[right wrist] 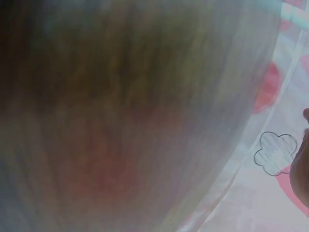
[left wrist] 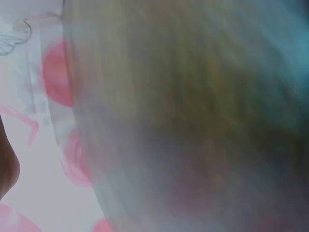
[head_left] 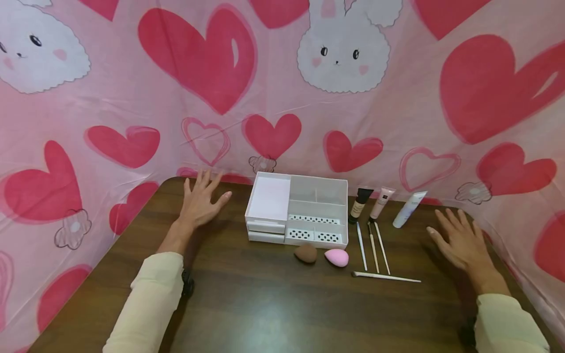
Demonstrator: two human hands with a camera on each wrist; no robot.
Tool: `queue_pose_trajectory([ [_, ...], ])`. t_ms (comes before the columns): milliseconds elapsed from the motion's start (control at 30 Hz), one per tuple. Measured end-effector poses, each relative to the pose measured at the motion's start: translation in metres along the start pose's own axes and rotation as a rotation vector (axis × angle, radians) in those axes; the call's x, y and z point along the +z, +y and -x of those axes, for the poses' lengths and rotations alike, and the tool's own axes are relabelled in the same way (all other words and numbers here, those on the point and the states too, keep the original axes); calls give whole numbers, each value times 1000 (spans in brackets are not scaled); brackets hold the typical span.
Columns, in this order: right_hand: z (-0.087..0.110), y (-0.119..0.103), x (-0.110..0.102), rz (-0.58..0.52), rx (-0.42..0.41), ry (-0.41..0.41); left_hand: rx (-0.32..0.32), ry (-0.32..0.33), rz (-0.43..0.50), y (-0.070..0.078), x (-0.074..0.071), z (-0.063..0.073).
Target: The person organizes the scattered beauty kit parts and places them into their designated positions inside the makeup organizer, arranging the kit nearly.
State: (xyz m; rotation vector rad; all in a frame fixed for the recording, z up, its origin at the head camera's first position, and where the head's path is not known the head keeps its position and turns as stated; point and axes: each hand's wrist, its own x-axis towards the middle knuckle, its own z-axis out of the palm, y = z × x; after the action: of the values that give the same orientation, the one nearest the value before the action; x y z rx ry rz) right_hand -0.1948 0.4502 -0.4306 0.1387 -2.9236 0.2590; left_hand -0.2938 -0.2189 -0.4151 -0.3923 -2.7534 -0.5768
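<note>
One white tube [head_left: 409, 210]: at the back right of the table [head_left: 265, 314], the closest item to the right hand [head_left: 461, 245].
Way from the right fingers: off to the left, on the thumb's side, near but apart from the thumb tip.
Tube's long axis: slanting from a narrow end at near left to a flat, pinched end at far right; whether it stands or lies, I can't tell from here.
Right fingers: spread, pointing away from the body, holding nothing.
Nearer hand: the right, plainly; the left hand [head_left: 198, 206] is across the table, beyond the white organizer [head_left: 268, 198].
Left fingers: fanned wide with nothing in them, the thumb aimed at the organizer's left side, a gap between.
Tube's left neighbours: a pink tube [head_left: 382, 203], then a black-capped tube [head_left: 360, 205] just beside the organizer.
Slim tools [head_left: 373, 247]: three, side by side in front of those two, pointing roughly away from the person.
White-handled brush [head_left: 387, 276]: crosswise, nearer the person.
Sponges: one brown [head_left: 306, 254], one pink [head_left: 337, 258], before the organizer.
</note>
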Motion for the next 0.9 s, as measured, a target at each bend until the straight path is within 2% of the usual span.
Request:
queue_pose_trajectory([
  [167,1,-7,-5,-25,-4,35,-3,-1,273,16,-2,-3],
  [300,2,-13,-10,-72,-33,72,-2,-6,497,31,1,0],
  [433,3,-21,-14,-155,-8,60,-8,-24,656,42,6,4],
  [567,1,-30,-18,-212,43,19,-50,-103,880,52,9,7],
  [733,0,-42,-21,-281,114,-20,-157,-251,1210,62,11,11],
  [800,-1,-48,-19,-314,130,-31,-173,-305,1285,65,12,13],
  [900,0,-57,-17,-349,141,-50,-174,-357,1328,67,15,16],
])
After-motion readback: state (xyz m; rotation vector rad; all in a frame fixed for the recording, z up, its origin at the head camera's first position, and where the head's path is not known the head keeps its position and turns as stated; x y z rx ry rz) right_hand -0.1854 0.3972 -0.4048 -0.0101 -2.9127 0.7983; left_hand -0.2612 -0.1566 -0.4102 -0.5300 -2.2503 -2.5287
